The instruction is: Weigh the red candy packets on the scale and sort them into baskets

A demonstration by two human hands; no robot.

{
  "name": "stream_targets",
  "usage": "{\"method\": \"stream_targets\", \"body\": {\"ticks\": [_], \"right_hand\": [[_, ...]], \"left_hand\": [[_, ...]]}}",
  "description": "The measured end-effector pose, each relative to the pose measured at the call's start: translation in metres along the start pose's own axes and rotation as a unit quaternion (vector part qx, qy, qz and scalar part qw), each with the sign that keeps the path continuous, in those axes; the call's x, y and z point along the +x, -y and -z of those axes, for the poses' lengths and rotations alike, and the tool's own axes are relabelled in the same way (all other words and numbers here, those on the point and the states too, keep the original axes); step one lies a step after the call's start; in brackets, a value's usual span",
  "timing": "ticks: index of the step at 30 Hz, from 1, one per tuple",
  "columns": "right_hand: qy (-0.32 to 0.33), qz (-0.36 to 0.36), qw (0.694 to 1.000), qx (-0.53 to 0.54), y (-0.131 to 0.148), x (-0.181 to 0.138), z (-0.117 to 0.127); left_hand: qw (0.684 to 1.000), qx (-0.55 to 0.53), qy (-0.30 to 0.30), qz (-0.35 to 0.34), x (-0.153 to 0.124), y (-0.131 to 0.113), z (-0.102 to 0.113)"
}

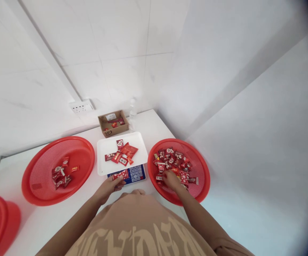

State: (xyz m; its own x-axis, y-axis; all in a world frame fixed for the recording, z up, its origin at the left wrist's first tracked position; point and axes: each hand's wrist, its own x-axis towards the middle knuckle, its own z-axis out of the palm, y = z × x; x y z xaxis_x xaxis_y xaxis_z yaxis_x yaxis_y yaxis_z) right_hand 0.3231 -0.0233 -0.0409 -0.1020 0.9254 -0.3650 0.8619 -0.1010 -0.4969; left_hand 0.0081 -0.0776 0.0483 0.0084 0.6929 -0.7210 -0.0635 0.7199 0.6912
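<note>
In my left hand (112, 186), closed in a pinch, is a red wrapped candy with white dots (120, 175), held over the blue keypad of a weighing scale (135, 175). The scale's white tray (103, 145) bears several red candy packets (129, 150) of different sizes. My right hand (172, 179) reaches down into the red basket on the right (205, 170), its fingers bent and close together among many wrapped candies (173, 158). What those fingertips grip, if anything, is hidden.
Another red basket (88, 156) with several candies stands on the left. Part of a further red container (8, 222) shows at the lower left. Behind the scale are a cardboard box (116, 131) with candies and a clear bottle (133, 109). Walls border the white table (154, 122).
</note>
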Motion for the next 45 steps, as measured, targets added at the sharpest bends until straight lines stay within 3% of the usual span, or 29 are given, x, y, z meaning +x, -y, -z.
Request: {"method": "stream_targets", "body": {"ticks": [5,10,15,22,26,30,33,39,43,45], "right_hand": [[-0.061,0.022,0.997,-0.041,0.012,0.027,0.012],[-0.028,0.017,0.994,-0.101,0.024,0.052,-0.002],[-0.032,0.037,0.987,-0.153,0.024,0.057,-0.009],[-0.021,0.048,0.996,-0.069,0.014,0.062,0.004],[-0.078,0.032,0.994,0.067,0.007,0.064,0.006],[-0.183,-0.004,0.962,0.203,0.011,0.058,0.014],[-0.231,0.004,0.931,0.282,0.035,0.045,0.023],[-0.156,0.075,0.912,0.371,0.116,0.026,0.008],[-0.094,0.052,0.930,0.353,0.147,0.030,-0.015],[-0.092,0.050,0.943,0.316,0.154,0.029,-0.021]], "left_hand": [[1.000,0.008,-0.016,0.012,-0.003,-0.001,-0.007],[0.999,0.030,-0.034,0.023,-0.009,-0.004,-0.015],[0.997,0.028,-0.068,0.035,-0.015,-0.007,-0.029],[0.997,0.038,-0.057,0.033,-0.016,-0.003,-0.044],[0.997,0.054,-0.046,0.023,-0.012,-0.007,-0.040],[0.997,0.073,-0.017,0.002,-0.007,-0.006,-0.031],[0.996,0.088,0.009,-0.014,-0.009,0.000,-0.017],[0.995,0.096,0.027,-0.016,-0.027,0.016,0.033],[0.996,0.087,0.020,-0.018,-0.037,0.024,0.067],[0.996,0.079,0.022,-0.023,-0.039,0.027,0.077]]}}
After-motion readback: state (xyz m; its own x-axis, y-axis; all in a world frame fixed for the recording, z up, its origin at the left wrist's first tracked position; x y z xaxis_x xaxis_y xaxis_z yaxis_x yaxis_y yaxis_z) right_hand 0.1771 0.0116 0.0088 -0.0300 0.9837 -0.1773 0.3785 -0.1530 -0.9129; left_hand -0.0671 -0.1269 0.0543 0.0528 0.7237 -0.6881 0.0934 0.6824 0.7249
